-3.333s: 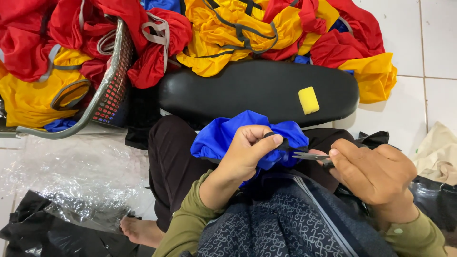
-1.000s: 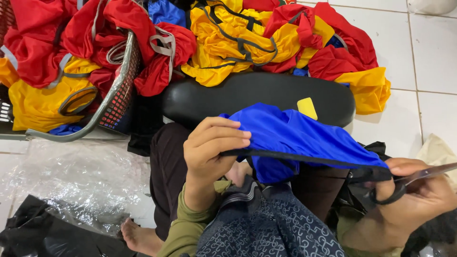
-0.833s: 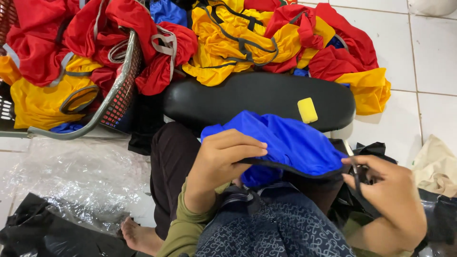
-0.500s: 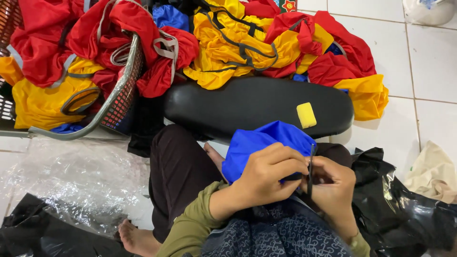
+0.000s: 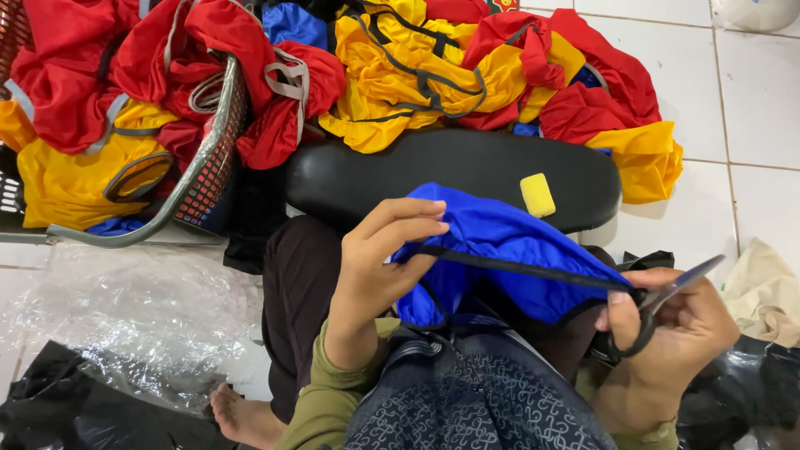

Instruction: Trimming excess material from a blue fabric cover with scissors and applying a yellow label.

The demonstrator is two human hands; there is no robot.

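Note:
My left hand (image 5: 375,267) pinches one end of a blue cloth piece (image 5: 500,250) edged with a black trim band, held over my lap. My right hand (image 5: 667,342) grips the other end of the trim, stretched taut between the hands, and also holds small black-handled scissors (image 5: 658,300) with the blades pointing up and right. A black padded cushion (image 5: 433,167) lies just beyond the cloth, with a small yellow block (image 5: 537,194) on it.
A heap of red, yellow and blue garments (image 5: 467,67) covers the floor behind the cushion, some spilling from a wire basket (image 5: 208,167) at left. Clear plastic sheeting (image 5: 125,308) and black bags (image 5: 58,408) lie left; beige cloth (image 5: 762,283) right on white tiles.
The hands were close together at the cloth half a second ago. They have now moved apart, stretching the blue cloth's black trim; my right hand with the scissors has swung out to the right.

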